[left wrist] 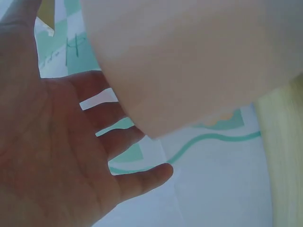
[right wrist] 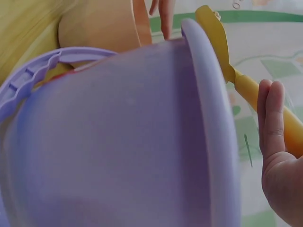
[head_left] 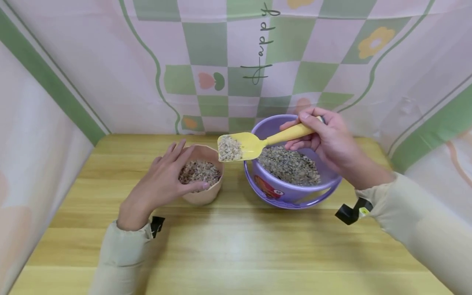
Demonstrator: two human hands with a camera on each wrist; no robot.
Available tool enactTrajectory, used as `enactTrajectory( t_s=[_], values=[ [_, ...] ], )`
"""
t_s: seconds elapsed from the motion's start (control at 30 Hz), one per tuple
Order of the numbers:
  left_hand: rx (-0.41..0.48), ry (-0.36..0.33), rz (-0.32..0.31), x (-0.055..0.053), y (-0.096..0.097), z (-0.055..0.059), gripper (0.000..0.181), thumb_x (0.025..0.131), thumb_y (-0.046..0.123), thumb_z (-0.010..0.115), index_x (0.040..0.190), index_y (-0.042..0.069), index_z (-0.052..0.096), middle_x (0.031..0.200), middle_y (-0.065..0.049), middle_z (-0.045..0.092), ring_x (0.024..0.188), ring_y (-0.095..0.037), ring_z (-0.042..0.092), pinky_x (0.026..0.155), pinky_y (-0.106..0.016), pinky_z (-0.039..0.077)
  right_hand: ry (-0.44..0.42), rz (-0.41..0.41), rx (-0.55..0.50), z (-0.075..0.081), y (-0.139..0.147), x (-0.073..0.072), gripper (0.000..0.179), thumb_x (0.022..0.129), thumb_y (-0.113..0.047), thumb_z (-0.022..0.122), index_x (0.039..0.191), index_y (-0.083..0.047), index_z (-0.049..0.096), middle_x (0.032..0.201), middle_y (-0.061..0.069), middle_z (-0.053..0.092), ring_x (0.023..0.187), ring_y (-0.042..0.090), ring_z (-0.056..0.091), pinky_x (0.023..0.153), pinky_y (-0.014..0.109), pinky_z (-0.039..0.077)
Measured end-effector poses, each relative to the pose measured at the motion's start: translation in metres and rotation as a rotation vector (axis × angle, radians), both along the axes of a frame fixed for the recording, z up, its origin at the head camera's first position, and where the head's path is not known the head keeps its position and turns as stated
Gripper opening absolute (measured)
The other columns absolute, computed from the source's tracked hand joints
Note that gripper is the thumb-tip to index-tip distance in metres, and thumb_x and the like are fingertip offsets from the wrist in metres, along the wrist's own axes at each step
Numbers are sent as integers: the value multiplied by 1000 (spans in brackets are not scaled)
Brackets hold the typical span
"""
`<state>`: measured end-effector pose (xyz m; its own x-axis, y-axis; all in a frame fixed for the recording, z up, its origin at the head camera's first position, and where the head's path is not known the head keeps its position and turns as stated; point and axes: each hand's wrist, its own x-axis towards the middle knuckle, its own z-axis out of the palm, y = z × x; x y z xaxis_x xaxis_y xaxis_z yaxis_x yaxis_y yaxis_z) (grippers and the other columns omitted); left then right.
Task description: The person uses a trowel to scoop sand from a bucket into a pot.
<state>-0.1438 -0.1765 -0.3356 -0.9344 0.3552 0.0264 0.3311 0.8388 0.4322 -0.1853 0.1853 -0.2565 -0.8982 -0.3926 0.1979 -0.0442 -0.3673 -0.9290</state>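
Note:
In the head view my right hand (head_left: 333,143) grips the yellow handle of a toy shovel (head_left: 254,145), which is held level between the two containers. Pale gravel (head_left: 230,148) lies on the front of its blade. Beneath that hand stands a purple bucket (head_left: 291,192), partly filled with coarse, greyish gravel (head_left: 289,166). A peach-coloured pot (head_left: 203,198) to the left holds similar gravel (head_left: 199,172). My left hand (head_left: 162,180) is spread at the pot's left side, thumb across the near rim. Its fingers look fairly straight beside the pot (left wrist: 189,71) in the left wrist view.
Both containers stand on a wooden table (head_left: 221,246). The bucket's purple carrying handle (head_left: 295,205) hangs down around its front. Behind the table hangs a green-and-white checked cloth (head_left: 243,49), with more cloth at both sides.

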Motion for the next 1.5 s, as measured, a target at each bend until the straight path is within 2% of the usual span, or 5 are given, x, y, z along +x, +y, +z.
enactTrajectory(
  t_s=[0.27,0.53,1.0,1.23,1.5],
  values=[
    [7,-22,13,1,-10,-9,117,70,83,65,160,23,22,165,-19,9,151,-40,8,110,-72,20,20,-12,106,2,-24,1,23,104,-11,53,100,11,54,99,26,72,68,34,73,66,38,60],
    [51,-32,20,0,-13,-18,127,70,82,66,160,7,18,164,-22,9,141,-48,30,110,-60,34,16,-54,206,1,-40,1,26,103,-15,55,102,11,53,99,22,73,68,33,72,67,39,60],
    [75,-101,52,0,-12,-14,134,68,75,75,159,1,10,164,-22,6,141,-49,29,109,-62,33,45,-130,435,-5,-67,0,25,104,-13,52,104,12,51,104,24,69,69,27,73,67,36,61],
    [70,-84,50,-1,-12,-16,136,66,77,74,159,1,11,163,-24,7,139,-51,32,108,-61,35,187,-154,598,-9,-76,3,22,105,-11,51,102,10,54,104,20,70,73,30,72,67,37,61],
    [74,-74,50,-1,-12,-17,136,66,75,76,158,-1,10,163,-24,7,138,-52,33,107,-62,36,514,-151,727,-11,-75,14,14,102,-8,55,99,5,60,103,14,71,72,24,72,64,32,60]
  ],
)
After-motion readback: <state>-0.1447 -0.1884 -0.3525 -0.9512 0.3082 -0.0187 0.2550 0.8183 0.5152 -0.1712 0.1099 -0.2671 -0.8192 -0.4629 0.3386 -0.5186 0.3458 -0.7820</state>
